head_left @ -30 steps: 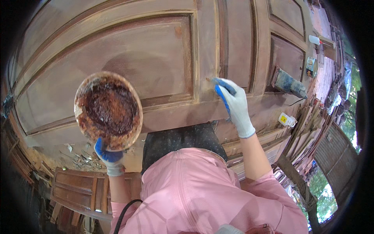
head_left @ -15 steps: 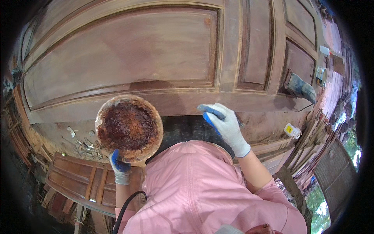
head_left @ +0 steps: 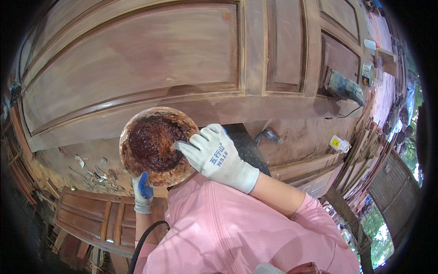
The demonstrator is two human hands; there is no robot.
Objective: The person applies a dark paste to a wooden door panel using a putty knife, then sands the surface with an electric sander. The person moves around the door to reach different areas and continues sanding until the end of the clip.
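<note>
A round, crusted bowl [head_left: 130, 171] holds dark reddish-brown paste [head_left: 155, 141]. My left hand [head_left: 142, 192], in a white glove with blue on the palm side, grips its lower rim with the thumb over the edge. My right hand [head_left: 212, 153], in a similar glove, is at the bowl's right side, its fingers bent together over the inner rim by the paste. A small greyish tip shows at those fingers; whether it is a tool or a soiled fingertip I cannot tell. Beyond the bowl lies a large panelled wooden door [head_left: 159, 59] with a patchy, smeared surface.
A sander-like power tool [head_left: 343, 86] rests on the door's right part, near a can [head_left: 367, 74]. On the floor are a drill-like tool [head_left: 269, 136] and a white bottle with a yellow label [head_left: 340, 144]. Another brown panelled door [head_left: 86, 212] lies at lower left.
My right hand has moved left and down from beside the door's near edge to the bowl. The bowl has shifted slightly right, still in my left hand. The view has shifted a little.
</note>
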